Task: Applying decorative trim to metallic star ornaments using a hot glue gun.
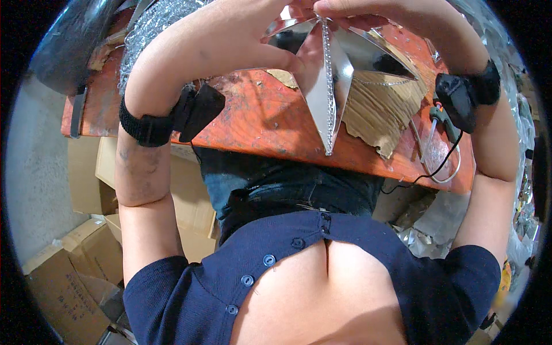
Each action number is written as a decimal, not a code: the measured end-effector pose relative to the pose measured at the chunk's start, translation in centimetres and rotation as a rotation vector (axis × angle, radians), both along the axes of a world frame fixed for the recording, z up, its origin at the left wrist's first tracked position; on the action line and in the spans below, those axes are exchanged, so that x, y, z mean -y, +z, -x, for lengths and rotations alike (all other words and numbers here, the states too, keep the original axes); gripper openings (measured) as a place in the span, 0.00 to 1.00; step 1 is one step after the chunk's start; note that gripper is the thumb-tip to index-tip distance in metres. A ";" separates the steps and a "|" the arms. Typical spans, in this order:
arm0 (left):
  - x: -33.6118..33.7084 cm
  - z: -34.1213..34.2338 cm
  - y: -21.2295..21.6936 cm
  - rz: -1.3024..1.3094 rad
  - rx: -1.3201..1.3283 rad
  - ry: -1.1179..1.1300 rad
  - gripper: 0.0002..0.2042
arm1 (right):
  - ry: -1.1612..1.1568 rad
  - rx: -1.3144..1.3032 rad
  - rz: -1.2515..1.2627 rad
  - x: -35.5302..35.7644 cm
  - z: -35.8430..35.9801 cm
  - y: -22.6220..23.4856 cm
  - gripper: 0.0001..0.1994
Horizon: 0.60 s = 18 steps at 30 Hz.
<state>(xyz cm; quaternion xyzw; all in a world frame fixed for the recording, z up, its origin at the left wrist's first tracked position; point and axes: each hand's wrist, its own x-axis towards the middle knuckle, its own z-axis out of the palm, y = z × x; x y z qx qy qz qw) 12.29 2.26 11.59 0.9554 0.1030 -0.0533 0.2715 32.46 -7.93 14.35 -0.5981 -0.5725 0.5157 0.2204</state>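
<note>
L hand (pixel 250 37) comes in at approx 9 o'clock of the silver star (pixel 313 86), half-curled, thumb laid at the star's edge near 8; R hand (pixel 388 8) arches over from 3, thumb tip by the raised centre, fingers bent round the upper side. Both seem to have hold of it, tho the top edge crops some fingers, so exact grip = can't tell. Star is w/ the hands over the red worktop (pixel 247 106), one long point at 6 o'clock w/ a beaded trim (pixel 328 86) down its ridge, another at 4 (shiny enough to mirror skin, so edges are hard to read). Step in hand, as I judge it: steadying/working the star near its centre; next move prob. calls for a light two-sided hold, since the thin faces look easy to dent. Further out: torn cardboard (pixel 385 118) at 5, partly under the star; green connector (pixel 441 122) plus wires (pixel 454 173) past it, 4–5ish; bubble wrap (pixel 158 34) at 9; cardboard boxes (pixel 63 287) on the floor, 7–8.
</note>
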 end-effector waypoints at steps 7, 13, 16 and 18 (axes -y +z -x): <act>0.1 1.6 -0.7 -0.050 0.115 -0.048 0.56 | 0.150 0.167 -0.219 -0.3 0.9 -0.3 0.09; 0.4 1.9 -0.2 -0.030 0.117 -0.044 0.55 | 0.051 0.298 -0.120 -1.0 2.6 -0.2 0.09; 0.0 2.2 -0.8 -0.040 0.181 -0.087 0.55 | 0.150 0.262 -0.321 -0.6 1.4 -0.8 0.10; -0.7 2.6 -1.9 0.043 0.328 -0.180 0.54 | 0.137 0.183 -0.314 -1.2 1.2 -2.0 0.10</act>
